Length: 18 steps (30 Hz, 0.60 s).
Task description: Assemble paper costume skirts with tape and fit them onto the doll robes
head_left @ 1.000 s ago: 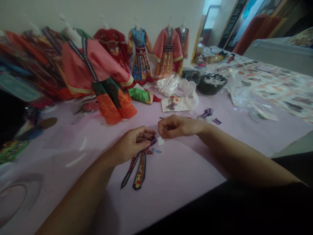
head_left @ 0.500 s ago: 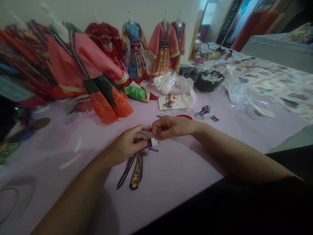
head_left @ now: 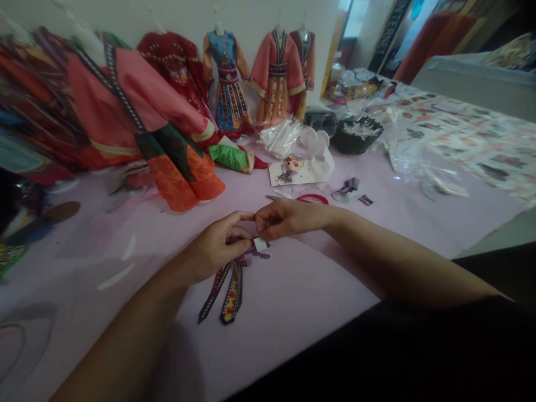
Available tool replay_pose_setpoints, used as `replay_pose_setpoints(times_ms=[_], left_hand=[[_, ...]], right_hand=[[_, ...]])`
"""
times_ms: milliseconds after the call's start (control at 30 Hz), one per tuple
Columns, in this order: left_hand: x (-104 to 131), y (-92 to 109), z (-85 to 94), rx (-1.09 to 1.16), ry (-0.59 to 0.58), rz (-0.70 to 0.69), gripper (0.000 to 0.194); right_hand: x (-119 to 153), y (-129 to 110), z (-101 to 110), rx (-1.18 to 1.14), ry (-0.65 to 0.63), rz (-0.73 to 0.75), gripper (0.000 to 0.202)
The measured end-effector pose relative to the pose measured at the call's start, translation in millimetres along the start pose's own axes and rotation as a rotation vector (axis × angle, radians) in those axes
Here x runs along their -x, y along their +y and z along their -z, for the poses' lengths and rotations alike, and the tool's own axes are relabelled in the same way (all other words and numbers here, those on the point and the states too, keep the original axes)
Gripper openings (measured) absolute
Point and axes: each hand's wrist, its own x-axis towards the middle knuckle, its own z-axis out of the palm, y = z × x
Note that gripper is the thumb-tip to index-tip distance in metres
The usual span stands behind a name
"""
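My left hand [head_left: 218,245] is closed, pinching the end of a small purple ribbon that has a white square patch [head_left: 260,244] on it. Below its fingers, decorated trim strips [head_left: 231,301] with pointed ends and dotted borders hang or lie over the tabletop; I cannot tell whether they join the ribbon. My right hand [head_left: 285,219] is closed in a pinch just above the white patch, its fingertips meeting my left index finger. What it pinches, if anything, is hidden. Behind it lies a pair of scissors [head_left: 313,199] with red handles, partly covered by the hand.
Small dressed figures stand along the wall, the nearest a tilted pink, green and orange robe [head_left: 138,106]. Purple ribbon scraps [head_left: 347,188], a printed card [head_left: 288,173], clear plastic wrapping [head_left: 280,137] and a dark basket [head_left: 358,135] lie beyond my hands on the lilac tabletop [head_left: 310,312].
The view has shifted slightly, so most things sit a little further left. Both hands keep nearly the same pose, and the white patch now looks more squarely turned to view.
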Motion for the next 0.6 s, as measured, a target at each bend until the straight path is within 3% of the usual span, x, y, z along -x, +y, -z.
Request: replay_pose_setpoints(times_ms=[600], left_hand=[[0.0,-0.2,-0.1,-0.014,0.003,0.005,0.053]], right_hand=[[-1.4,4.0,-2.7,0.024,0.039,0.009,0.010]])
